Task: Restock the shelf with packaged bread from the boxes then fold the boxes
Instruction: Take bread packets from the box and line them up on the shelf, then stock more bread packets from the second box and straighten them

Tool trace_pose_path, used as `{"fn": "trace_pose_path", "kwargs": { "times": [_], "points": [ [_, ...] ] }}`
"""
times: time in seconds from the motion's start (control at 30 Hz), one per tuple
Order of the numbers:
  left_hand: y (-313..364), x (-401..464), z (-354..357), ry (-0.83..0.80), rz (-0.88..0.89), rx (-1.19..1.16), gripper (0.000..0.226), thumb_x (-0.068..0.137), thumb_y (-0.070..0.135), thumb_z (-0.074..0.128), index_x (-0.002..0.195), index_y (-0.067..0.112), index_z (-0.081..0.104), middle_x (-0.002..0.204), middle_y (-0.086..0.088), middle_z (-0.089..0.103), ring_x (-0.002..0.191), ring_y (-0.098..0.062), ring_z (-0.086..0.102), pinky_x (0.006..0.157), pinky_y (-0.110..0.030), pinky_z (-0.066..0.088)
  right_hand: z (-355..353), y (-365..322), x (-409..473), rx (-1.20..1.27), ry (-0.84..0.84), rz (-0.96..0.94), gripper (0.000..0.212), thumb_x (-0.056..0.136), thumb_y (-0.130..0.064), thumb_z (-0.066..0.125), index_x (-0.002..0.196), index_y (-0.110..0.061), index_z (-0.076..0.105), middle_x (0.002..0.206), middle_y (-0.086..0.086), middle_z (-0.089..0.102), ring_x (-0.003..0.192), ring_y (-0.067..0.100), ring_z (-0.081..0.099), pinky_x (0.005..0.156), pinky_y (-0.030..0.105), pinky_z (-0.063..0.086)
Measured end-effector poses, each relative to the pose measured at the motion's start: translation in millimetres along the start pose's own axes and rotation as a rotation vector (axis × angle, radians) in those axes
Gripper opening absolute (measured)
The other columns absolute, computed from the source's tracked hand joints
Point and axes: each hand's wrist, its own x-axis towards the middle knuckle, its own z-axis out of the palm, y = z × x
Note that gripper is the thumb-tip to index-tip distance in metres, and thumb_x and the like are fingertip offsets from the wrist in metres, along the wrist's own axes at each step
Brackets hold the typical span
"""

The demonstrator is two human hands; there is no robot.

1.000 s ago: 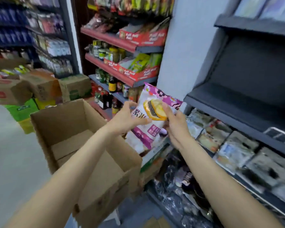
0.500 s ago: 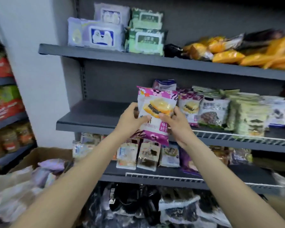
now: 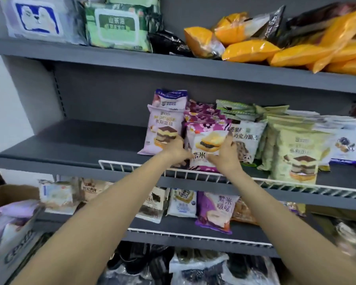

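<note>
A purple flowered bread packet (image 3: 206,140) stands at the front of a row of like packets on the grey middle shelf (image 3: 70,149), just behind the white wire rail (image 3: 132,164). My left hand (image 3: 176,150) grips its left edge and my right hand (image 3: 224,154) grips its right edge. A pale lilac layered-bread packet (image 3: 162,130) stands directly to the left. At the lower left, an open cardboard box (image 3: 14,251) holds more packets.
Green and white bread packets (image 3: 296,149) fill the middle shelf to the right; its left part is bare. Wipes packs (image 3: 119,25) and orange bags (image 3: 251,50) lie on the top shelf. More packets (image 3: 216,212) line the lower shelf.
I turned from the box to the shelf. Both hands carried the purple packet forward and set it down on the middle shelf, in front of the matching row.
</note>
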Motion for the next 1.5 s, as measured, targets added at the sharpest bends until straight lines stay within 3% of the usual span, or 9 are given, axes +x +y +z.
{"fn": "trace_pose_path", "kwargs": {
  "times": [0.1,0.27,0.37,0.47,0.57,0.73,1.17,1.3,1.5],
  "points": [
    [-8,4,10,-0.015,0.018,0.007,0.051,0.085,0.023,0.068,0.127,0.009,0.042,0.119,-0.009,0.058,0.096,-0.029,0.068,0.089,-0.044,0.053,4,11,-1,-0.061,-0.018,-0.079,0.106,0.087,-0.013,0.067,0.148,-0.013,-0.019,0.153,0.027,0.009,0.127,0.037,0.045,0.098,0.033,0.039],
    [-4,3,13,0.186,0.077,0.012,0.048,0.090,0.021,0.059,0.134,0.010,0.042,0.133,-0.008,0.054,0.122,-0.027,0.051,0.093,-0.030,0.040,2,14,15,-0.020,-0.057,-0.169,0.054,0.089,-0.018,0.063,0.134,-0.002,0.037,0.132,0.020,0.049,0.121,0.034,0.050,0.089,0.029,0.040],
    [-1,0,12,0.223,0.063,0.098,0.036,0.092,0.022,0.057,0.124,0.006,0.048,0.121,-0.011,0.060,0.114,-0.030,0.054,0.079,-0.027,0.037,1,12,17,0.006,-0.061,-0.131,0.074,0.089,-0.014,0.063,0.147,-0.006,0.018,0.139,0.021,0.037,0.127,0.035,0.042,0.100,0.031,0.036],
    [4,-6,5,0.204,0.051,0.095,0.025,0.091,0.015,0.057,0.114,0.005,0.052,0.103,-0.011,0.059,0.102,-0.029,0.058,0.078,-0.030,0.043,-1,5,5,-0.176,0.175,-0.245,0.096,0.084,-0.014,0.069,0.151,-0.008,0.000,0.142,0.023,0.023,0.131,0.035,0.030,0.103,0.035,0.037],
    [-3,-13,-12,0.264,0.077,0.024,0.013,0.089,0.008,0.055,0.102,0.011,0.056,0.091,-0.005,0.059,0.091,-0.023,0.058,0.078,-0.031,0.050,1,-6,0,-0.338,0.401,-0.523,0.074,0.078,-0.009,0.070,0.142,-0.009,0.034,0.134,0.022,0.038,0.121,0.035,0.039,0.094,0.041,0.046],
    [-43,-38,-53,0.465,0.084,-0.069,0.017,0.089,0.009,0.055,0.104,0.011,0.062,0.091,-0.005,0.068,0.079,-0.021,0.068,0.065,-0.019,0.050,30,-57,-12,-0.131,0.061,-0.704,0.030,0.091,-0.013,0.052,0.122,-0.012,0.056,0.118,0.007,0.049,0.110,0.025,0.048,0.091,0.040,0.045],
    [-268,-123,-221,0.846,-0.273,-0.041,0.017,0.089,0.007,0.050,0.099,0.006,0.064,0.085,-0.006,0.069,0.070,-0.018,0.063,0.058,-0.016,0.049,258,-219,-71,0.120,-0.492,-0.831,0.020,0.090,-0.012,0.052,0.104,-0.015,0.065,0.099,0.004,0.063,0.088,0.020,0.061,0.081,0.037,0.049],
    [-379,-142,-274,0.791,-0.515,0.057,0.020,0.088,0.010,0.052,0.096,0.002,0.069,0.103,-0.014,0.069,0.092,-0.031,0.065,0.079,-0.033,0.049,368,-264,-96,0.072,-0.654,-0.859,0.023,0.089,-0.008,0.050,0.107,-0.009,0.065,0.106,0.012,0.063,0.097,0.027,0.059,0.082,0.035,0.046],
    [-522,-154,-325,0.588,-0.802,0.134,0.024,0.089,0.017,0.053,0.105,0.000,0.058,0.108,-0.020,0.064,0.099,-0.034,0.059,0.075,-0.033,0.043,530,-296,-112,-0.180,-0.915,-0.784,0.041,0.092,-0.011,0.049,0.133,-0.007,0.049,0.133,0.015,0.049,0.124,0.030,0.047,0.096,0.034,0.041]
  ]
}}
